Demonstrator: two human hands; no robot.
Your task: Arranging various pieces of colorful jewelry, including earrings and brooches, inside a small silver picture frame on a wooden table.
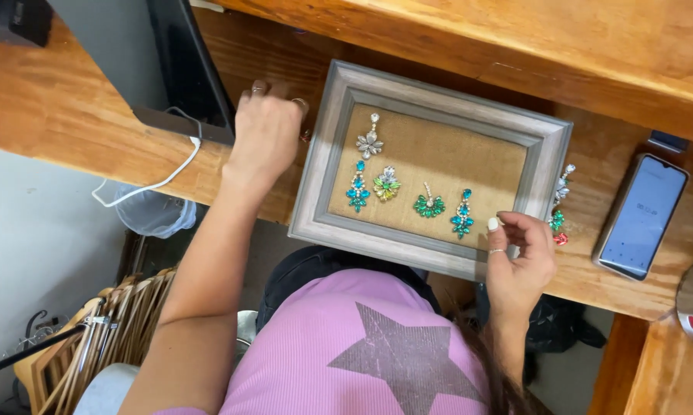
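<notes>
A grey wooden picture frame [327, 165] with a burlap backing lies on the wooden desk [54, 107]. Pinned on the burlap are a silver flower earring [370, 141], a blue one [357, 189], a yellow-green one [386, 184], a green one [429, 204] and a blue-green one [462, 214]. My right hand [520, 257] grips the frame's lower right rim, thumb on the inner edge. My left hand [265, 134] rests on the desk beside the frame's upper left corner with its fingers curled down. What lies under them is hidden.
More jewelled earrings [559, 207] lie on the desk just right of the frame, with a smartphone [643, 216] further right. A dark monitor base [185, 84] and a white cable [158, 177] sit to the left. A raised wooden shelf [515, 38] runs along the back.
</notes>
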